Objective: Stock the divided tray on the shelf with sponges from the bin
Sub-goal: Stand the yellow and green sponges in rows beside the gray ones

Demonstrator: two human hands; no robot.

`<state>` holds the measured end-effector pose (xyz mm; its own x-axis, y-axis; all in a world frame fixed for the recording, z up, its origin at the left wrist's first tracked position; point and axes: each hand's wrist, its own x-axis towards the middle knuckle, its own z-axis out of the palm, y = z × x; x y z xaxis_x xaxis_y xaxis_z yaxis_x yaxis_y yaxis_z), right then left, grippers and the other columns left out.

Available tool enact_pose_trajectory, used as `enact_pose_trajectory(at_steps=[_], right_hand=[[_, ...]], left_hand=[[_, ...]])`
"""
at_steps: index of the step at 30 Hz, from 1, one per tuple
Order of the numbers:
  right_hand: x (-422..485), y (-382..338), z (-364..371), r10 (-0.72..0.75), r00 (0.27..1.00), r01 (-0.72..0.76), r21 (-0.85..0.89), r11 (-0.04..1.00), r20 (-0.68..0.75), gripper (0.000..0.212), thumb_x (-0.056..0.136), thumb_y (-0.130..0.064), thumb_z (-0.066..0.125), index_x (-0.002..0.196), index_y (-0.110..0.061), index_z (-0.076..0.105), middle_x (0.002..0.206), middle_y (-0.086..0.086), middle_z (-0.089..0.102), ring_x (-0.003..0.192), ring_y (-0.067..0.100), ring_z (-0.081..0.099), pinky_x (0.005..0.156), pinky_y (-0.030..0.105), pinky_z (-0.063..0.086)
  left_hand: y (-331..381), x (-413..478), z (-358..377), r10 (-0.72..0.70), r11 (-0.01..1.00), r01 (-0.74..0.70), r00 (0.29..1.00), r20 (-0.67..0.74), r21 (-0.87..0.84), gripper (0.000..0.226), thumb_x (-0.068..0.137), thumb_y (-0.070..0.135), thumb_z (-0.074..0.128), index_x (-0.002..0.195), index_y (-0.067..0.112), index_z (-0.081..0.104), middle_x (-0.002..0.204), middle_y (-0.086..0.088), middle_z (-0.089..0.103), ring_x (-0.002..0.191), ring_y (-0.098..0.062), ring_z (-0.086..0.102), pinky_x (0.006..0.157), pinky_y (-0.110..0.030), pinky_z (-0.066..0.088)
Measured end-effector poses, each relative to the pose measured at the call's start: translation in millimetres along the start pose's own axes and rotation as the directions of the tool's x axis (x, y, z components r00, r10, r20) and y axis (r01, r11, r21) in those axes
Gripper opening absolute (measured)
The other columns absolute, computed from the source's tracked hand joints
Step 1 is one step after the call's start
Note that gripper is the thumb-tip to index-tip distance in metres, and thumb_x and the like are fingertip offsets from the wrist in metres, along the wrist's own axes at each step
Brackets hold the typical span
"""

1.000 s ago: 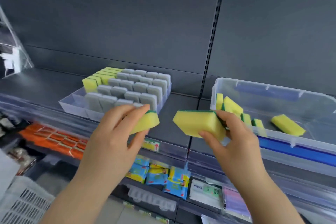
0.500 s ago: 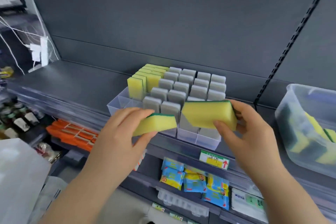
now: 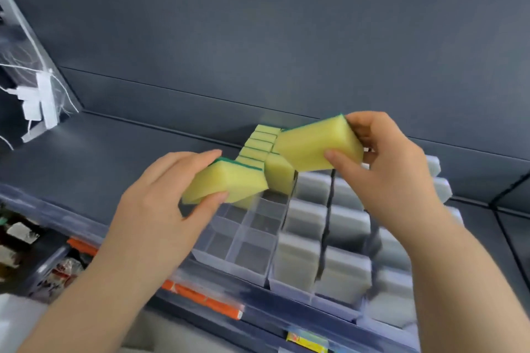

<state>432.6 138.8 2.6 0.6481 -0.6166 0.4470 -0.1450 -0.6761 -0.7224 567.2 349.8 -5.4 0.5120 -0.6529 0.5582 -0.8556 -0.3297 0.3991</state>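
A clear divided tray (image 3: pixel 249 269) sits on the grey shelf. Its two left columns hold several upright yellow sponges (image 3: pixel 262 142) at the back, and the near cells there stand empty. The columns to the right are filled with grey sponges (image 3: pixel 341 272). My left hand (image 3: pixel 160 209) grips a yellow sponge with a green scouring side (image 3: pixel 226 182) just above the left columns. My right hand (image 3: pixel 393 178) grips a second yellow sponge (image 3: pixel 312 145), tilted, above the back of the tray. The bin is out of view.
The grey back panel (image 3: pixel 258 37) rises right behind the tray. A clear side panel with white tags and cords (image 3: pixel 37 97) stands at the far left. Orange packs (image 3: pixel 200 299) and other goods lie on the shelf below.
Both hands have carried their sponges left and forward from the bin to just above the tray's left columns. The view has swung left and closer, so the bin has left the frame.
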Motion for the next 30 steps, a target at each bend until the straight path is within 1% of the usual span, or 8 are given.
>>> enact_pose_trajectory(at_steps=[4, 9, 14, 19, 22, 23, 26, 30], right_hand=[[7, 3, 21, 0.053, 0.999, -0.053, -0.045, 0.998, 0.007, 0.038, 0.075, -0.028, 0.069, 0.089, -0.053, 0.045, 0.092, -0.034, 0.057, 0.088, -0.004, 0.057, 0.070, 0.008, 0.045], [6, -6, 41, 0.159, 0.986, -0.164, -0.117, 0.980, -0.051, 0.036, 0.077, -0.029, 0.067, 0.090, -0.055, 0.046, 0.094, -0.033, 0.059, 0.088, -0.002, 0.059, 0.069, 0.003, 0.043], [-1, -26, 68, 0.247, 0.951, -0.280, -0.174, 0.944, -0.188, 0.036, 0.081, -0.023, 0.063, 0.097, -0.052, 0.048, 0.100, -0.023, 0.059, 0.093, 0.006, 0.058, 0.079, 0.025, 0.049], [1, -37, 89, 0.325, 0.899, -0.402, -0.261, 0.877, -0.294, 0.036, 0.083, -0.020, 0.058, 0.113, -0.037, 0.052, 0.107, -0.017, 0.056, 0.098, 0.006, 0.053, 0.083, 0.023, 0.044], [11, -39, 97, 0.311, 0.919, -0.382, -0.363, 0.850, -0.241, 0.040, 0.081, -0.011, 0.058, 0.116, -0.030, 0.053, 0.105, -0.019, 0.051, 0.088, -0.003, 0.042, 0.079, 0.005, 0.033], [15, -39, 99, 0.319, 0.925, -0.376, -0.395, 0.838, -0.204, 0.041, 0.081, -0.010, 0.058, 0.117, -0.028, 0.053, 0.106, -0.017, 0.050, 0.090, -0.003, 0.040, 0.077, 0.005, 0.031], [29, -33, 103, 0.383, 0.919, -0.385, -0.436, 0.813, -0.098, 0.042, 0.081, -0.013, 0.058, 0.119, -0.030, 0.052, 0.111, -0.014, 0.049, 0.097, 0.004, 0.043, 0.079, 0.018, 0.032], [39, -18, 106, 0.383, 0.924, -0.331, -0.486, 0.809, 0.008, 0.044, 0.081, -0.011, 0.056, 0.122, -0.025, 0.051, 0.120, -0.007, 0.052, 0.100, 0.007, 0.043, 0.074, 0.012, 0.027]], left_hand=[[-31, 20, 9, -0.031, 0.993, 0.034, 0.999, 0.029, -0.111, 0.042, 0.077, 0.027, 0.073, 0.116, 0.017, 0.062, 0.103, 0.011, 0.057, 0.091, 0.015, 0.043, 0.075, 0.003, 0.030], [-70, 49, 20, 0.070, 0.981, -0.057, 0.996, 0.063, -0.183, 0.042, 0.077, 0.023, 0.072, 0.117, 0.013, 0.062, 0.104, 0.011, 0.056, 0.095, 0.006, 0.043, 0.083, 0.001, 0.029], [-107, 79, 24, 0.220, 0.936, -0.166, 0.964, 0.148, -0.311, 0.043, 0.076, 0.028, 0.062, 0.116, 0.012, 0.063, 0.102, 0.011, 0.055, 0.094, 0.008, 0.041, 0.085, 0.003, 0.026], [-137, 102, 27, 0.293, 0.894, -0.199, 0.938, 0.186, -0.402, 0.045, 0.075, 0.028, 0.064, 0.116, 0.010, 0.063, 0.103, 0.007, 0.057, 0.095, -0.005, 0.048, 0.082, 0.002, 0.028], [-146, 109, 29, 0.316, 0.884, -0.219, 0.931, 0.183, -0.413, 0.046, 0.077, 0.030, 0.072, 0.116, 0.008, 0.063, 0.103, 0.003, 0.059, 0.094, -0.007, 0.049, 0.080, 0.000, 0.029], [-148, 110, 30, 0.322, 0.879, -0.223, 0.929, 0.181, -0.421, 0.045, 0.076, 0.028, 0.069, 0.116, 0.008, 0.063, 0.103, 0.003, 0.060, 0.094, -0.007, 0.049, 0.080, 0.000, 0.030], [-151, 114, 30, 0.327, 0.876, -0.222, 0.926, 0.190, -0.427, 0.045, 0.075, 0.025, 0.065, 0.116, 0.008, 0.063, 0.102, 0.001, 0.061, 0.093, -0.007, 0.049, 0.078, -0.008, 0.034], [-152, 118, 30, 0.311, 0.884, -0.221, 0.936, 0.165, -0.412, 0.044, 0.079, 0.028, 0.066, 0.118, 0.008, 0.061, 0.102, 0.005, 0.057, 0.093, -0.005, 0.047, 0.080, 0.000, 0.030]])
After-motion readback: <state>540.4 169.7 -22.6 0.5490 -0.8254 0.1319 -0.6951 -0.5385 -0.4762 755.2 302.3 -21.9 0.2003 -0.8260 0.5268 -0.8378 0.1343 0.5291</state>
